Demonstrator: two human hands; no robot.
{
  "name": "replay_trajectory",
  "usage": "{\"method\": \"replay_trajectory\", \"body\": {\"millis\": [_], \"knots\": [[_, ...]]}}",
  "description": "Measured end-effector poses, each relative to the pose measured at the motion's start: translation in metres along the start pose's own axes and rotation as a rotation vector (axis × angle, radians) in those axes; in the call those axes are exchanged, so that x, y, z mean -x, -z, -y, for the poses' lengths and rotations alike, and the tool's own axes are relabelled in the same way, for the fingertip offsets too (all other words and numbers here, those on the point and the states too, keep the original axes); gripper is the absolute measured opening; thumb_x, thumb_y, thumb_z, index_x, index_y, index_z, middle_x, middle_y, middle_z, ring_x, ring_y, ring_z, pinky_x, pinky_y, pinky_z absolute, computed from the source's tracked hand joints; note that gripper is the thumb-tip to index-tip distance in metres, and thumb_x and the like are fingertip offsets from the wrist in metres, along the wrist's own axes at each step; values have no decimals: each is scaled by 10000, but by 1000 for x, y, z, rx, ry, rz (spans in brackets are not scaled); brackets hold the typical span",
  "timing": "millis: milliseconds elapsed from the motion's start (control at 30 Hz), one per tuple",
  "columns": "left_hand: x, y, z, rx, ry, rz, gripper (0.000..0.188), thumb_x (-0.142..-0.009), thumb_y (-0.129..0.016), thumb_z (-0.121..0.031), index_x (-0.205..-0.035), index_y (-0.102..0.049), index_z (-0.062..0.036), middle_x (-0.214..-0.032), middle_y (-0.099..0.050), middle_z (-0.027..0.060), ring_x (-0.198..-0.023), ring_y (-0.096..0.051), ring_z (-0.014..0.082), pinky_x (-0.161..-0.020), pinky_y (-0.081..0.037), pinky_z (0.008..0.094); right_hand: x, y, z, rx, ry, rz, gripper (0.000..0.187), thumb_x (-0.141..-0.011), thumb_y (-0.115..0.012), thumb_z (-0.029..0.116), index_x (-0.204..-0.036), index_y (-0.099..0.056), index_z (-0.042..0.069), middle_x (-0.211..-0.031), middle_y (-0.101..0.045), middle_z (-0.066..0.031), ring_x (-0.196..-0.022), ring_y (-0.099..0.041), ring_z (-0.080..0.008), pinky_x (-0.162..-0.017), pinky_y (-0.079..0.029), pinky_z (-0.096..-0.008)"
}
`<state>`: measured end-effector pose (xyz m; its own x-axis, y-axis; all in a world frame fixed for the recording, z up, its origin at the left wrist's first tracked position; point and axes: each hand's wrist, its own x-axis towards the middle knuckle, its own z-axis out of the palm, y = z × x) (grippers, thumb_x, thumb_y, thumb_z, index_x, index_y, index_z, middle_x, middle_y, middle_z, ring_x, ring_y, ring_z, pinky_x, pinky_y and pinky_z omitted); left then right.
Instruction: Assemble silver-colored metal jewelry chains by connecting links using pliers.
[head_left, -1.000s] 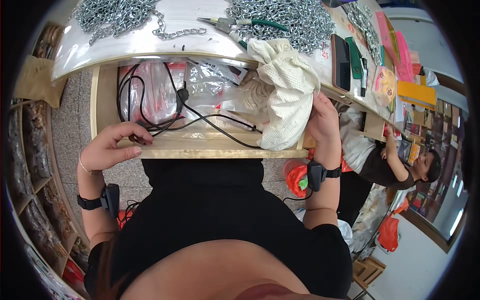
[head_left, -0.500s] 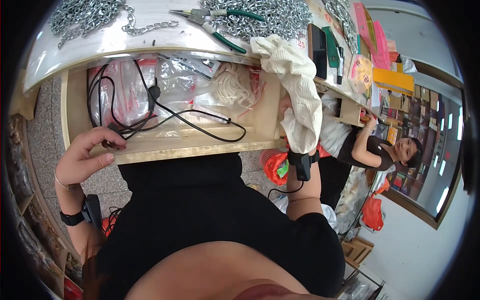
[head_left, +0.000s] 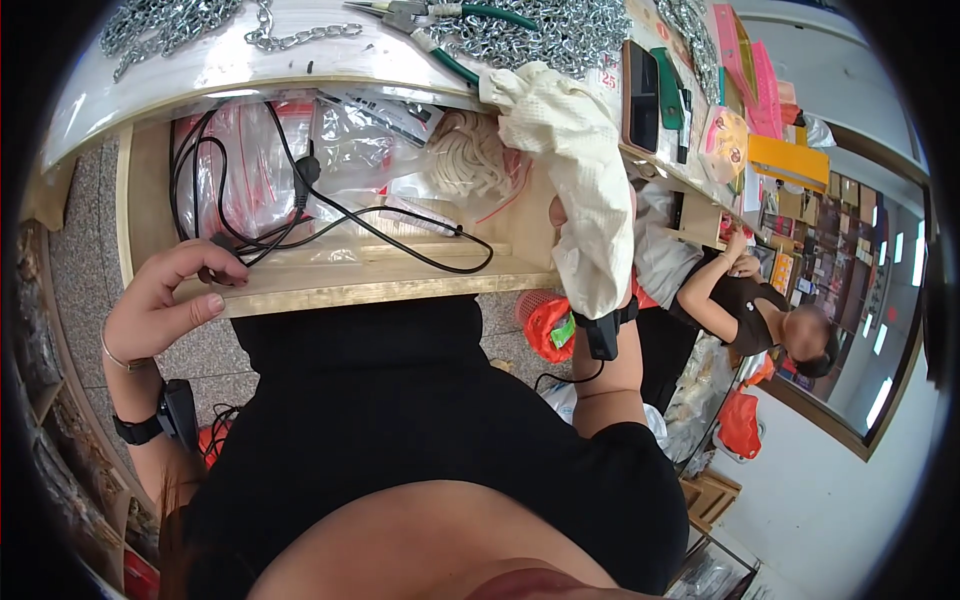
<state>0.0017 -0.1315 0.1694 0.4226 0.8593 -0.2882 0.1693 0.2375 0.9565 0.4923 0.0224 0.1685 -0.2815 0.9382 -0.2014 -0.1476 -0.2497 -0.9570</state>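
Note:
An open wooden drawer (head_left: pixel 380 288) extends from under the table toward my body. My left hand (head_left: pixel 178 295) grips its front panel near the left corner, fingers curled over the top edge and thumb outside. A white textured cloth (head_left: pixel 585 190) hangs over the drawer's right side. It covers most of my right hand (head_left: pixel 558 210), of which only a sliver shows beside the drawer wall, fingers hidden. Inside the drawer lie a black cable (head_left: pixel 375 215), clear zip bags (head_left: pixel 245 165) with red strips, and a bundle of cream cord (head_left: pixel 468 160).
Silver chain (head_left: pixel 540 45) is heaped on the tabletop (head_left: pixel 200 75) beside green-handled pliers (head_left: pixel 440 55). A phone (head_left: pixel 640 95) and a green tool (head_left: pixel 667 90) lie to the right. A red-lined basket (head_left: pixel 547 328) stands on the floor. Another person (head_left: pixel 735 300) works at the right.
The white cloth has shifted slightly left and now covers the end of one plier handle. My left hand keeps its grip on the drawer. The other person's arms and head have moved.

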Motion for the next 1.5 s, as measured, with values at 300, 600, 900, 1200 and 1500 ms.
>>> {"method": "replay_trajectory", "body": {"millis": [300,600,900,1200,1500], "knots": [[-7,2,-21,-122,94,41,313,-937,-736,-201,-1171,-678,-1,-1114,-669,92,-1051,-632,206,-930,-500,335,-21,-26,25,-597,-283,394,422,-1021,-465,82,-1388,-552,-109,-1265,-695,-231,-1126,-714,-321,-1004,-572,-442],[-98,-52,-67,-193,-314,-94,678,-946,-752,-191,-1534,-441,-59,-1425,-590,132,-1232,-589,192,-996,-519,345,-44,-58,33,-252,-488,568,413,-1011,-586,104,-1368,-576,-104,-1270,-702,-171,-1118,-708,-242,-998,-552,-348],[-110,-7,-34,257,2,-294,331,-1009,-659,-124,-1310,-635,11,-1155,-720,42,-1062,-659,122,-964,-516,284,-68,-51,50,693,-420,850,404,-988,-703,197,-1322,-632,-19,-1176,-702,-37,-999,-646,-88,-881,-533,-273],[-105,15,1,70,79,-350,301,-1020,-652,-108,-1283,-647,37,-1184,-722,57,-1034,-663,115,-932,-511,254,-72,-33,14,232,-544,439,288,-1010,-697,254,-1190,-686,30,-959,-676,38,-823,-617,-47,-751,-510,-229],[-100,22,5,95,24,-330,338,-1016,-690,-167,-1292,-650,23,-1134,-730,51,-995,-674,106,-879,-533,258,-73,0,-1,-22,-469,468,225,-1007,-699,260,-1079,-683,48,-934,-686,26,-767,-623,-50,-726,-512,-197]]}}
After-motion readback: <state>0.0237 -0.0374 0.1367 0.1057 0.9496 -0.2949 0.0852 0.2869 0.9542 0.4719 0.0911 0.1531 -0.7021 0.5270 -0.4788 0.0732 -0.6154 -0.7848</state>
